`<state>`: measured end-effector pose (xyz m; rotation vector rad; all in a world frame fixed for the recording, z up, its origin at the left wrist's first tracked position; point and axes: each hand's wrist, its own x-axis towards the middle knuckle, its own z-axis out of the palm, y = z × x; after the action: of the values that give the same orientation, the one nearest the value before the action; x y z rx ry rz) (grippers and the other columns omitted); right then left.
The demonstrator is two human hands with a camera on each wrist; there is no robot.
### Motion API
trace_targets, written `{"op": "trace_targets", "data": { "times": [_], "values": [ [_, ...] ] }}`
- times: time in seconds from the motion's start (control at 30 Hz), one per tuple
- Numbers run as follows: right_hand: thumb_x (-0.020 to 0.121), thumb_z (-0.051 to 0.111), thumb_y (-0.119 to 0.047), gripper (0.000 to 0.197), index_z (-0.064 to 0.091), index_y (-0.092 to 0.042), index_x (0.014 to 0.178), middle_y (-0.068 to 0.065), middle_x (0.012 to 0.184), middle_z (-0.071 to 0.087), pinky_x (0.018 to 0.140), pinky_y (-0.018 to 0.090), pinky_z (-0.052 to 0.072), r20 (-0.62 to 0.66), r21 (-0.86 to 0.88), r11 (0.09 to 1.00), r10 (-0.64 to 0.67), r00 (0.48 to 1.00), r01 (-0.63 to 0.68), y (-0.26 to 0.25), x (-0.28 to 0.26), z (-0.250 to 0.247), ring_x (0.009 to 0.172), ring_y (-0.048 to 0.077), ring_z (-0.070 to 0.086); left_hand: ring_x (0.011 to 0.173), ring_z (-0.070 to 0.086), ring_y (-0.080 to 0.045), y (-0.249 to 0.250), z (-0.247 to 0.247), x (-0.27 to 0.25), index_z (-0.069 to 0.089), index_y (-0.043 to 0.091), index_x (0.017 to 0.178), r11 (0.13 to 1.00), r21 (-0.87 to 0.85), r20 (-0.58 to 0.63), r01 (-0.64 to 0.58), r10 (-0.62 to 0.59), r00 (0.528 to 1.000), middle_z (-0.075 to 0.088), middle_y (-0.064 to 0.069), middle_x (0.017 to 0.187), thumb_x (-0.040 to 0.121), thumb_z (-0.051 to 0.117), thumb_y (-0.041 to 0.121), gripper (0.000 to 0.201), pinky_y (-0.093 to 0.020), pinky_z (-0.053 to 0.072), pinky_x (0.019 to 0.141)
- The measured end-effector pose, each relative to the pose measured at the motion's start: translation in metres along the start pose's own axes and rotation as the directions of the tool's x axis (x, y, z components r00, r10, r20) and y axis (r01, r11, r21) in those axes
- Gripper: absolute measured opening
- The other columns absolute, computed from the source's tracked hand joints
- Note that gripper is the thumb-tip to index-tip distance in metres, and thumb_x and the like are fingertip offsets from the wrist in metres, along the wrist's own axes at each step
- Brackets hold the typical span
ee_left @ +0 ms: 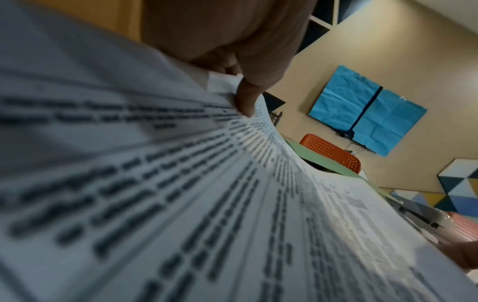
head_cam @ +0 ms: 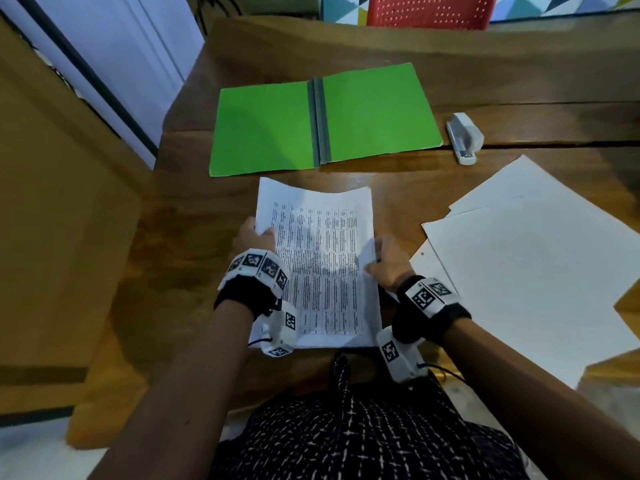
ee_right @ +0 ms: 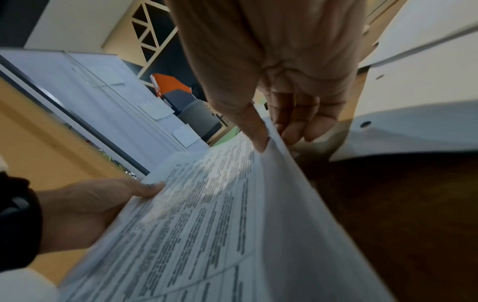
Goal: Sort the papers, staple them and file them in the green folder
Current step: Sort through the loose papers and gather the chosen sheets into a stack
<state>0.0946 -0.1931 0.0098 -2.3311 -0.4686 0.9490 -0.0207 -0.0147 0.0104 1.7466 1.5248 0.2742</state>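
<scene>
A stack of printed papers (head_cam: 320, 258) is held above the wooden table (head_cam: 214, 209) in front of me. My left hand (head_cam: 258, 235) pinches its left edge, thumb on top. My right hand (head_cam: 384, 254) pinches the right edge, thumb on top and fingers underneath. The left wrist view shows the thumb (ee_left: 245, 102) pressed on the printed papers (ee_left: 181, 204). In the right wrist view the thumb (ee_right: 254, 132) lies on the printed papers (ee_right: 207, 224), and the left hand (ee_right: 103, 204) holds the far edge. The green folder (head_cam: 322, 123) lies open and flat beyond the papers. A white stapler (head_cam: 464, 138) sits right of the folder.
Loose blank white sheets (head_cam: 533, 271) are spread over the table's right side and overhang its near edge. A red chair (head_cam: 429, 10) stands behind the table. A yellow-brown partition (head_cam: 52, 202) runs along the left.
</scene>
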Motion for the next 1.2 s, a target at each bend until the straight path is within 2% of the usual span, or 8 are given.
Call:
{"op": "trace_targets", "data": {
  "times": [0.23,0.37,0.47,0.63,0.8,0.9,1.07,1.2],
  "values": [
    [0.088,0.047,-0.006,0.056,0.027,-0.006,0.140,0.018,0.146,0.034,0.109,0.038,0.034,-0.008,-0.208,0.975,-0.087,0.996,0.083,0.003,-0.001,0.021,0.129,0.038,0.039,0.134,0.025,-0.035,-0.015,0.013,-0.011,0.036,0.013,0.139,0.971,0.210,0.013,0.111,-0.116,0.993,0.030,-0.015,0.145,0.094,0.045,0.034,0.051,-0.046,0.023,0.114],
    [0.090,0.045,-0.010,0.051,0.032,-0.003,0.138,0.022,0.143,0.032,0.109,0.031,0.030,0.029,-0.264,0.954,-0.137,0.990,0.140,0.006,-0.001,0.018,0.131,0.036,0.034,0.137,0.021,-0.034,-0.010,0.017,-0.017,0.024,0.008,0.144,0.967,0.214,0.016,0.136,-0.143,0.990,0.023,-0.015,0.149,0.096,0.044,0.028,0.056,-0.044,0.022,0.112],
    [0.089,0.050,-0.018,0.047,0.041,-0.011,0.134,0.019,0.138,0.037,0.108,0.038,0.033,-0.046,-0.238,0.961,-0.156,0.987,0.140,0.014,-0.001,-0.001,0.130,0.037,0.035,0.138,0.021,-0.032,-0.001,0.016,-0.019,0.023,0.008,0.145,0.972,0.189,-0.020,0.137,-0.135,0.991,0.023,-0.016,0.149,0.095,0.047,0.026,0.059,-0.044,0.023,0.112],
    [0.088,0.051,-0.028,0.053,0.036,-0.015,0.137,0.017,0.139,0.039,0.103,0.047,0.034,-0.297,-0.429,0.901,-0.076,0.952,-0.062,0.038,-0.016,-0.043,0.126,0.039,0.038,0.135,0.024,-0.031,0.036,0.034,-0.034,0.033,0.009,0.140,0.974,0.190,-0.012,-0.126,0.130,0.991,0.027,-0.016,0.146,0.092,0.051,0.023,0.053,-0.045,0.031,0.108],
    [0.072,0.064,-0.049,0.083,0.021,-0.022,0.137,0.014,0.149,0.021,0.106,0.053,0.029,-0.214,-0.539,0.805,0.153,0.965,-0.247,0.082,-0.025,-0.054,0.135,0.044,0.022,0.127,0.040,-0.031,0.073,0.072,-0.059,0.060,0.009,0.117,0.925,0.176,0.197,-0.338,0.304,0.932,0.045,-0.019,0.133,0.092,0.047,0.015,0.029,-0.037,0.037,0.104],
    [0.073,0.067,-0.036,0.080,0.021,-0.021,0.137,0.014,0.145,0.022,0.100,0.048,0.038,-0.230,-0.477,0.840,0.165,0.959,-0.259,0.101,-0.027,-0.062,0.132,0.042,0.025,0.109,0.055,-0.038,0.081,0.103,-0.081,0.068,0.000,0.097,0.862,0.222,0.317,-0.455,0.378,0.870,0.060,-0.026,0.114,0.088,0.043,0.007,0.027,-0.041,0.047,0.090],
    [0.088,0.053,-0.018,0.053,0.032,-0.009,0.136,0.018,0.139,0.037,0.097,0.042,0.041,-0.261,-0.543,0.821,0.038,0.965,-0.179,0.116,-0.024,-0.080,0.126,0.038,0.036,0.108,0.056,-0.037,0.074,0.151,-0.122,0.066,-0.008,0.096,0.854,0.278,0.440,-0.440,0.293,0.849,0.059,-0.025,0.102,0.088,0.051,0.020,0.032,-0.034,0.044,0.084],
    [0.092,0.040,-0.008,0.034,0.053,-0.001,0.122,0.025,0.122,0.057,0.092,0.039,0.044,-0.267,-0.394,0.909,0.030,0.963,-0.137,0.123,-0.021,-0.119,0.116,0.039,0.052,0.127,0.037,-0.034,0.068,0.178,-0.145,0.052,-0.001,0.120,0.859,0.373,0.399,-0.351,0.193,0.897,0.039,-0.018,0.134,0.079,0.065,0.031,0.054,-0.041,0.039,0.105]
  ]
}}
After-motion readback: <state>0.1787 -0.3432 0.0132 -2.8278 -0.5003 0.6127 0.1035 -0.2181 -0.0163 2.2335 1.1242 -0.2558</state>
